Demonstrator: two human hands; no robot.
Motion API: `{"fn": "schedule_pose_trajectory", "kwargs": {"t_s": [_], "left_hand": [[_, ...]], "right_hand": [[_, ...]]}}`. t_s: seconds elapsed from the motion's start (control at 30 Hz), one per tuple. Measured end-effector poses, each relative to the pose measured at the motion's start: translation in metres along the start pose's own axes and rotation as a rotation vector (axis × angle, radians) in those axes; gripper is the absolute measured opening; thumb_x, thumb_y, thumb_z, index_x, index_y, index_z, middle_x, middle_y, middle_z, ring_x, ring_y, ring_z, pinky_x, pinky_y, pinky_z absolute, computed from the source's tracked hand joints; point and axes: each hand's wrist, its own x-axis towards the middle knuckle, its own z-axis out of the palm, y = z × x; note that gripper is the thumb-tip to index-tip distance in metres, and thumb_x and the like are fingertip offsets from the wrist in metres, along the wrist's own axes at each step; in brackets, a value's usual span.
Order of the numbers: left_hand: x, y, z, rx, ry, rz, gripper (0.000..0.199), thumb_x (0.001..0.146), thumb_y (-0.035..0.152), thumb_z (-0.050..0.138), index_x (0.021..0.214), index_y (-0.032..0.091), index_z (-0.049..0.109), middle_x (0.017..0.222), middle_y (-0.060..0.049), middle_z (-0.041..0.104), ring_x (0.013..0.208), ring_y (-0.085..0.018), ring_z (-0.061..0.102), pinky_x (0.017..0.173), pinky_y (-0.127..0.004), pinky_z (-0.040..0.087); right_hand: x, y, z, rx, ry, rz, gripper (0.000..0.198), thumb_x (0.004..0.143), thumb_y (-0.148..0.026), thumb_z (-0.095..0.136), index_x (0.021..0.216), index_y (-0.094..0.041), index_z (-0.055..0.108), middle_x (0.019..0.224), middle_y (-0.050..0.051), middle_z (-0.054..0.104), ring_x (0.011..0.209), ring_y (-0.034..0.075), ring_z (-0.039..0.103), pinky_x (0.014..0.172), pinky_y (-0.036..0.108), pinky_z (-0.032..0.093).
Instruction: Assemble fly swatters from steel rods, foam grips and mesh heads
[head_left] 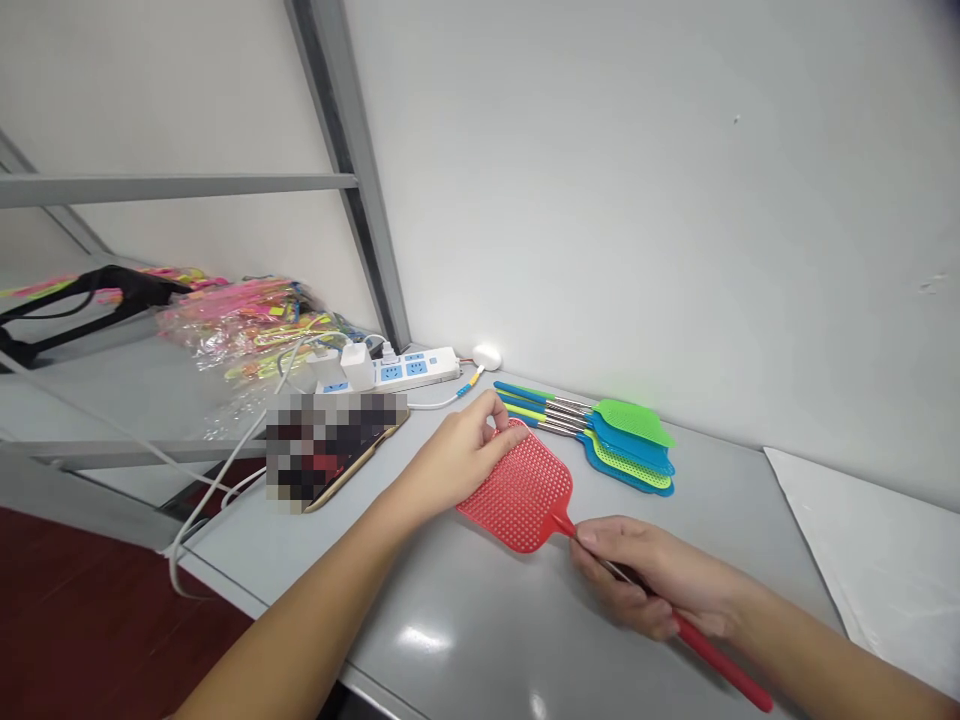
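A red fly swatter (525, 490) with a perforated square head is held above the grey table. My left hand (472, 445) pinches the far edge of its head between thumb and fingers. Wrapped round the metal shaft, just below the head, is my right hand (637, 575); the red handle sticks out behind it toward the lower right. Behind the red swatter lie several green, blue and yellow-green fly swatters (630, 450), stacked with their heads to the right and handles to the left.
A white power strip (424, 368) with plugs and cables stands at the back left. Nearer lies a phone-like device (337, 455), its screen blurred. Plastic-wrapped colourful items (255, 320) rest by the metal frame (367, 200). A white sheet (862, 540) covers the right side.
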Motion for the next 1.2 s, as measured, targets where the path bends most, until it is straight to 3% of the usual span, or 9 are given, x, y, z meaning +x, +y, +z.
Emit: {"fn": "schedule_pose_trajectory", "kwargs": {"t_s": [0.13,0.23,0.37,0.57,0.7,0.8,0.87,1.07,1.2], "left_hand": [[-0.001,-0.006,-0.003,0.076,0.049,-0.051,0.026,0.092,0.05,0.049,0.087,0.025,0.046,0.055,0.007,0.049,0.049,-0.013,0.045,0.047,-0.023,0.025],[-0.003,-0.005,-0.006,0.097,0.06,-0.069,0.025,0.093,0.049,0.047,0.086,0.025,0.046,0.057,0.007,0.05,0.051,-0.014,0.047,0.047,-0.024,0.026],[-0.005,-0.005,-0.01,0.096,0.083,-0.098,0.024,0.091,0.047,0.05,0.084,0.024,0.047,0.061,0.006,0.053,0.054,-0.015,0.05,0.049,-0.025,0.027],[-0.012,-0.014,-0.013,0.074,0.156,-0.117,0.021,0.093,0.044,0.047,0.086,0.024,0.044,0.061,0.006,0.052,0.056,-0.016,0.052,0.052,-0.025,0.029],[-0.026,-0.017,-0.008,0.071,0.19,-0.104,0.019,0.094,0.043,0.045,0.088,0.025,0.043,0.065,0.005,0.053,0.061,-0.018,0.053,0.055,-0.025,0.03],[-0.039,-0.017,-0.004,0.069,0.168,-0.091,0.017,0.093,0.04,0.047,0.087,0.025,0.044,0.066,0.004,0.055,0.062,-0.018,0.055,0.056,-0.026,0.031],[-0.045,-0.016,-0.003,0.07,0.145,-0.086,0.017,0.093,0.04,0.048,0.086,0.025,0.045,0.066,0.004,0.056,0.06,-0.018,0.055,0.055,-0.026,0.031],[-0.051,-0.025,-0.027,0.127,0.162,-0.099,0.016,0.095,0.039,0.043,0.091,0.023,0.046,0.067,0.002,0.058,0.062,-0.019,0.059,0.055,-0.026,0.033],[-0.054,-0.036,-0.047,0.186,0.121,-0.086,0.024,0.098,0.045,0.037,0.096,0.022,0.045,0.064,0.003,0.057,0.059,-0.019,0.06,0.053,-0.025,0.034]], "right_hand": [[0.001,0.003,0.011,-0.765,0.412,-0.251,0.039,0.101,-0.045,0.036,0.071,-0.021,0.046,0.057,-0.006,0.041,0.049,0.009,0.033,0.047,0.023,0.025],[-0.001,0.013,0.015,-1.415,0.773,-0.507,0.031,0.101,-0.027,0.036,0.074,-0.021,0.05,0.06,-0.003,0.05,0.051,0.012,0.038,0.05,0.028,0.02],[-0.003,0.023,0.016,-1.926,1.015,-0.799,0.033,0.09,0.001,0.032,0.099,-0.016,0.059,0.065,0.0,0.056,0.053,0.014,0.047,0.052,0.031,0.022],[0.001,0.008,0.011,-1.937,0.955,-0.766,0.027,0.1,-0.017,0.036,0.092,-0.02,0.061,0.065,0.0,0.059,0.053,0.015,0.051,0.051,0.031,0.023],[-0.003,-0.009,0.015,-1.467,0.693,-0.4,0.039,0.102,-0.044,0.032,0.093,-0.024,0.064,0.079,0.001,0.067,0.064,0.016,0.058,0.054,0.026,0.033],[-0.011,-0.02,0.026,-1.114,0.41,-0.109,0.049,0.101,-0.05,0.028,0.086,-0.024,0.065,0.066,-0.001,0.059,0.057,0.015,0.051,0.053,0.025,0.036],[-0.015,-0.019,0.036,-1.073,0.341,-0.062,0.047,0.1,-0.05,0.032,0.078,-0.022,0.063,0.058,-0.001,0.052,0.052,0.014,0.045,0.049,0.025,0.033],[-0.03,0.027,0.049,-1.862,0.852,-0.528,0.03,0.098,-0.014,0.037,0.086,-0.02,0.064,0.074,0.004,0.06,0.058,0.016,0.049,0.056,0.031,0.028],[-0.047,0.06,0.038,-2.048,0.974,-0.57,0.026,0.096,-0.007,0.04,0.097,-0.02,0.063,0.074,0.002,0.059,0.058,0.016,0.051,0.058,0.032,0.03]]}}
